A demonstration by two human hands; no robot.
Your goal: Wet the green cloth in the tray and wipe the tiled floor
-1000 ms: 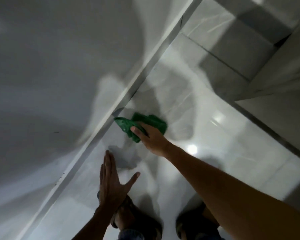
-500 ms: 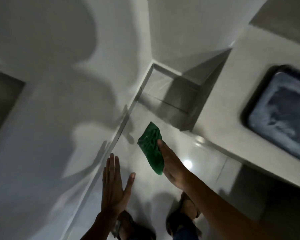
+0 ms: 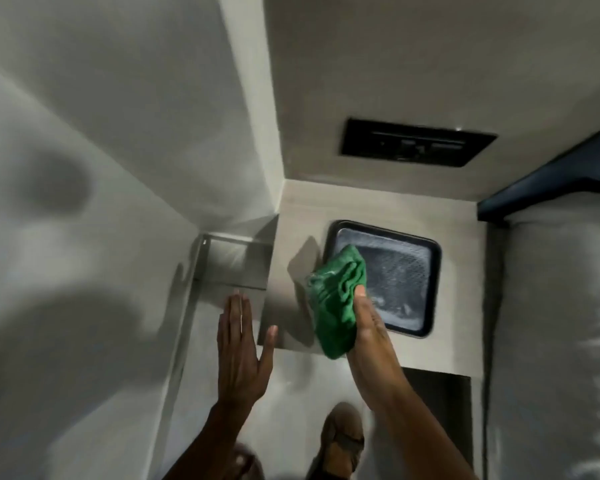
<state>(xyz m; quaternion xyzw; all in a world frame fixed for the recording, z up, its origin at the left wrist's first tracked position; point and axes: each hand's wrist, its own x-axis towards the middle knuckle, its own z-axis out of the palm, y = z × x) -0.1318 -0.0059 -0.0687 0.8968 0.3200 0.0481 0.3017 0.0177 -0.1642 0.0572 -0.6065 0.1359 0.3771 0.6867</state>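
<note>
Right now the right hand [image 3: 368, 336] holds the green cloth [image 3: 336, 299] up in the air, bunched against the palm, with the thumb pressing on it. The other fingers are behind the cloth, so I cannot tell how they sit. The cloth hangs over the near left edge of the dark tray [image 3: 433, 258], which sits on a pale ledge [image 3: 458, 348]. The tray looks like it has foamy water in it.

The left hand [image 3: 239, 351] is flat and empty, fingers straight and close together, thumb sticking out.

What could go wrong? I think the cloth could slip, because only the thumb seems to pinch it. It could also drip on the ledge. A hard push could slop water over the tray's low rim.

The picture is blurry. I cannot tell how deep the water is. The tiled floor [image 3: 291, 393] is mostly hidden by the arms. One sandal [image 3: 343, 434] shows; the other foot is cut off.
</note>
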